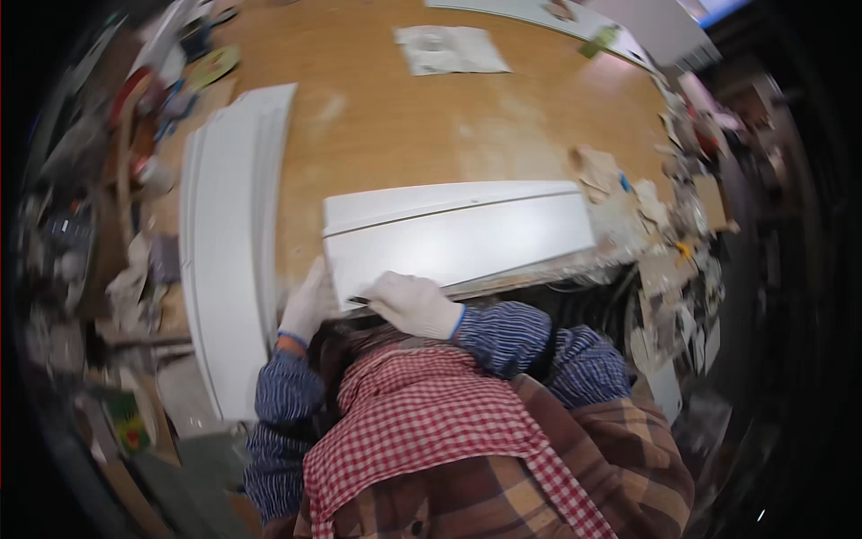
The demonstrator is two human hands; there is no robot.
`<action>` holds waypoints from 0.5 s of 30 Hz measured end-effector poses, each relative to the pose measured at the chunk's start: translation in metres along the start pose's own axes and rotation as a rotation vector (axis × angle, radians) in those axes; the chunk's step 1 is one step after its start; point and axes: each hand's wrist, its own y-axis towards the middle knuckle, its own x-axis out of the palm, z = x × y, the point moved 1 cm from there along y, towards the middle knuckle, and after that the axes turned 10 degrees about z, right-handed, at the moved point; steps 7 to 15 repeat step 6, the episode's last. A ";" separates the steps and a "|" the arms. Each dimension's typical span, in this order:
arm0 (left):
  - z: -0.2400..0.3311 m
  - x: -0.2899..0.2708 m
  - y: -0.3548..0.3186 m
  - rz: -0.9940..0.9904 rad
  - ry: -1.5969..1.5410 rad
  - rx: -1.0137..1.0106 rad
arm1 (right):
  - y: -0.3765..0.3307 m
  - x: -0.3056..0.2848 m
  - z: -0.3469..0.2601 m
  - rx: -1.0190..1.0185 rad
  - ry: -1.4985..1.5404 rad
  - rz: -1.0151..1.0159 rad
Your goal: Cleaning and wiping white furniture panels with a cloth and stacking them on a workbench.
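Note:
A long white panel lies crosswise in front of me on the table's near edge, on top of at least one more white panel behind it. My left hand, in a white glove, rests along the panel's left end with its fingers stretched out. Over the panel's near left corner, my gloved right hand is closed on a small dark, thin tool whose tip touches or nearly touches the white surface. The tool's kind is too small to make out.
A stack of long white panels stands left of me, reaching past the table edge. Farther back on the brown table lies a white sheet. Scraps and torn paper clutter the right side; assorted items crowd the left.

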 end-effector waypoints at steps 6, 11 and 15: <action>0.020 0.020 -0.019 0.028 0.322 0.088 | 0.018 -0.001 0.025 0.095 -0.408 0.206; 0.020 0.020 -0.019 0.028 0.322 0.088 | 0.018 -0.001 0.025 0.095 -0.408 0.206; 0.020 0.020 -0.019 0.028 0.322 0.088 | 0.018 -0.001 0.025 0.095 -0.408 0.206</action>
